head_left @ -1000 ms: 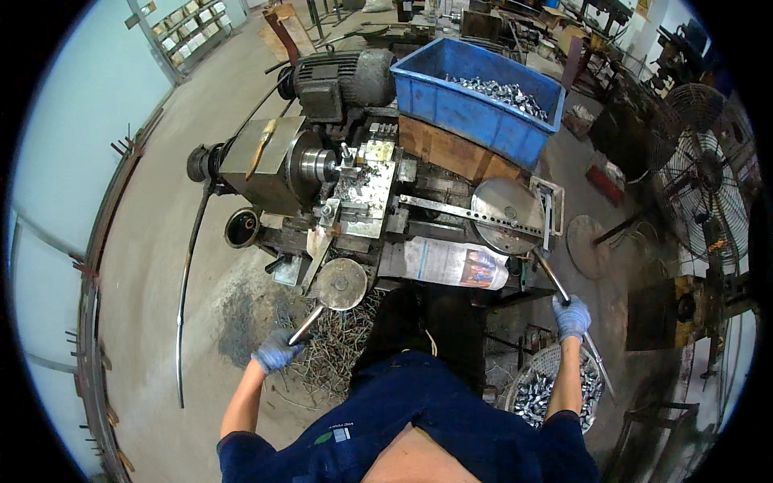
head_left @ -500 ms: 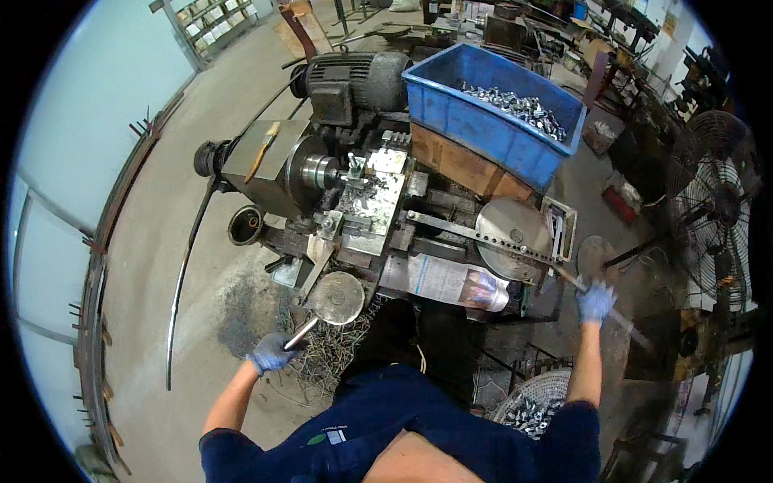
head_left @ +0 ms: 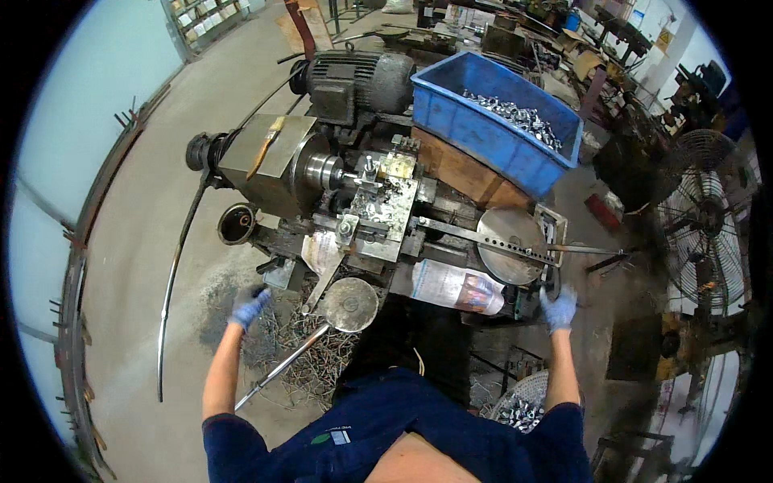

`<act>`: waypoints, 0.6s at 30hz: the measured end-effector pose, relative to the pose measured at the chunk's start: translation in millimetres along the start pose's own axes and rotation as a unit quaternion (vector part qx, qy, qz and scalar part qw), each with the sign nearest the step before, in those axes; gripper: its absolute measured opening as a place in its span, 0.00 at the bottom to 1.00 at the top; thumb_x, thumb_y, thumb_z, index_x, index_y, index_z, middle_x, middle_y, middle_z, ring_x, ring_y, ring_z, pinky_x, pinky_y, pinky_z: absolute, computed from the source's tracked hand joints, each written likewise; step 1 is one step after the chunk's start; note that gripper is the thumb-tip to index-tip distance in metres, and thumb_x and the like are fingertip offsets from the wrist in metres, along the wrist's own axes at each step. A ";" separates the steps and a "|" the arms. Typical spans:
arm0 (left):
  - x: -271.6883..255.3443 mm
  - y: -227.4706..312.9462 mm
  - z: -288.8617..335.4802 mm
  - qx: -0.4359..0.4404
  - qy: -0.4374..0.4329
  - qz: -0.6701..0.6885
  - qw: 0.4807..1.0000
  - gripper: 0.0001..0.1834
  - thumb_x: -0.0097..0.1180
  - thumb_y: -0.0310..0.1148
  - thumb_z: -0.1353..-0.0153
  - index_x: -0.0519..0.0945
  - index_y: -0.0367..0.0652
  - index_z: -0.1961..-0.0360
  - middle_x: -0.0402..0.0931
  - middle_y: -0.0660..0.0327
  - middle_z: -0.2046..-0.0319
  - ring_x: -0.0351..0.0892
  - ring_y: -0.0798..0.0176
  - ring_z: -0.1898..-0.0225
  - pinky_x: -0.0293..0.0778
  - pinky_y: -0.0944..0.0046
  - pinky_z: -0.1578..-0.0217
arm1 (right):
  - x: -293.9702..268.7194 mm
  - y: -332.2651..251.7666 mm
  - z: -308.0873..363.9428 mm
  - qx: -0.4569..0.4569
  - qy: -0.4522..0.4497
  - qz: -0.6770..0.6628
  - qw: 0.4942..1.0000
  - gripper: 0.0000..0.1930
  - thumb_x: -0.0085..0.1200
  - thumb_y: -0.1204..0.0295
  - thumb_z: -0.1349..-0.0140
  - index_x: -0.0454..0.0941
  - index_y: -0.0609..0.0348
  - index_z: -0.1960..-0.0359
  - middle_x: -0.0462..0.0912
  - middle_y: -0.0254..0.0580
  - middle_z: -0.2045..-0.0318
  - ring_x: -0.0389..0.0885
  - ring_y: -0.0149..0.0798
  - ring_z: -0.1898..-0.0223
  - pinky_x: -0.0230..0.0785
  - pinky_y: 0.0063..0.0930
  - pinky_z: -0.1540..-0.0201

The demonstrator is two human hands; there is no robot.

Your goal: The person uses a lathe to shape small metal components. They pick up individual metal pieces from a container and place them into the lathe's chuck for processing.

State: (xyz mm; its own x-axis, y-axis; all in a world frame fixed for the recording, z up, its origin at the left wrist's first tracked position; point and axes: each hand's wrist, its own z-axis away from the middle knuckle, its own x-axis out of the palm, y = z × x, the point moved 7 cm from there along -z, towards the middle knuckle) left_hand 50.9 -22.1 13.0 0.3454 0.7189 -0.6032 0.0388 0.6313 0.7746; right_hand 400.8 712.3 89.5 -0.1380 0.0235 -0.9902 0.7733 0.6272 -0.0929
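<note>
My left hand, in a blue glove with darkened fingertips, is held off the levers with its fingers partly stretched. It is nearest a small metal block at the lathe's front left. A lever with a round metal disc and a steel rod handle slants down beside it, untouched. On the right, my right hand, also gloved, is open with thumb and fingers apart. Beyond it lies a perforated flat bar with a rod handle. The lathe chuck faces a metal-chip-strewn tool slide.
A blue crate of small metal parts stands on a wooden box behind the lathe. A basket of similar parts sits low at right. Metal shavings lie below. A brush rests on the headstock; a fan stands at right.
Both hands have let go of the rod handles. My left hand has moved up and left; my right hand has moved left. The left rod now points further down; the right rod lies nearly level.
</note>
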 end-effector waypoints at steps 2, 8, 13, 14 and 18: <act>-2.5 0.5 -39.5 0.030 0.022 -0.220 0.975 0.28 0.56 0.48 0.46 0.75 0.38 0.51 0.78 0.46 0.59 0.78 0.49 0.58 0.73 0.55 0.57 | 8.1 10.6 37.2 -0.002 0.007 -0.019 1.000 0.34 0.56 0.45 0.51 0.75 0.67 0.55 0.75 0.59 0.52 0.69 0.55 0.46 0.56 0.40 0.39; 26.3 -7.1 -102.9 0.019 -0.075 -0.452 0.889 0.25 0.50 0.50 0.46 0.76 0.40 0.55 0.77 0.46 0.60 0.77 0.43 0.59 0.73 0.50 0.59 | 23.1 29.4 102.0 0.030 0.028 -0.103 0.994 0.25 0.62 0.51 0.54 0.82 0.60 0.63 0.82 0.52 0.64 0.79 0.51 0.59 0.69 0.37 0.52; 66.7 -53.6 -97.0 -0.097 0.119 -0.320 0.935 0.25 0.49 0.51 0.46 0.77 0.42 0.56 0.77 0.45 0.60 0.76 0.43 0.57 0.72 0.50 0.58 | 0.9 19.4 105.8 0.033 0.009 -0.174 0.984 0.21 0.62 0.54 0.52 0.82 0.62 0.68 0.83 0.51 0.68 0.82 0.48 0.64 0.72 0.35 0.56; 79.1 -77.5 -103.6 -0.069 0.181 -0.295 0.936 0.26 0.49 0.50 0.45 0.76 0.41 0.53 0.76 0.44 0.58 0.75 0.42 0.55 0.71 0.50 0.56 | 3.9 16.9 102.6 0.029 0.006 -0.201 0.979 0.21 0.62 0.54 0.52 0.82 0.63 0.68 0.83 0.51 0.69 0.82 0.48 0.65 0.72 0.35 0.56; 59.7 -37.5 -105.5 -0.012 -0.011 -0.353 0.936 0.25 0.51 0.52 0.50 0.79 0.43 0.58 0.78 0.49 0.59 0.76 0.44 0.55 0.73 0.52 0.57 | -53.0 -15.7 82.1 -0.032 0.059 -0.166 0.984 0.15 0.63 0.62 0.50 0.82 0.64 0.70 0.83 0.50 0.72 0.83 0.44 0.68 0.72 0.31 0.61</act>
State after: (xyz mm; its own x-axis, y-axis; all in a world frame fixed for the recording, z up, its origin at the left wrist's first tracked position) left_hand -28.9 27.8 -72.1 0.2604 0.1149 -0.9586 0.2432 0.9531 0.1803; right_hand 446.8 637.3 134.8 -0.4502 -0.1036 -0.8869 0.6331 0.6633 -0.3989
